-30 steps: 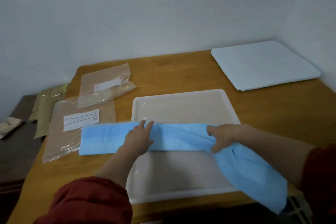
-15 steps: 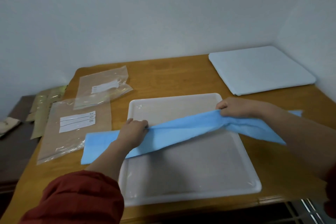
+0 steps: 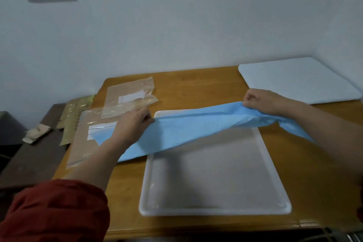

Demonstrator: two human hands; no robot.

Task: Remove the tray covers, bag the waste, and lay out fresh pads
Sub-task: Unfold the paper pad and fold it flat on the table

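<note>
A blue pad (image 3: 188, 129) stretches across the far end of a white tray (image 3: 263, 165) on the wooden table (image 3: 196, 84). My left hand (image 3: 133, 124) pinches the pad near the tray's far left corner. My right hand (image 3: 265, 100) grips the pad's bunched right part above the tray's far right corner. The pad's left end lies over a plastic bag, and its right tail hangs past my right forearm. The tray's near part is bare.
Two clear plastic bags (image 3: 129, 96) with white labels lie left of the tray. A stack of white folded pads (image 3: 298, 80) sits at the back right by the wall. Tan packets (image 3: 72, 116) lie on a darker side surface (image 3: 33, 155) to the left.
Both hands have carried the blue pad from the tray's middle toward its far edge. The right hand rose and moved away from me, and the pad has spread wider.
</note>
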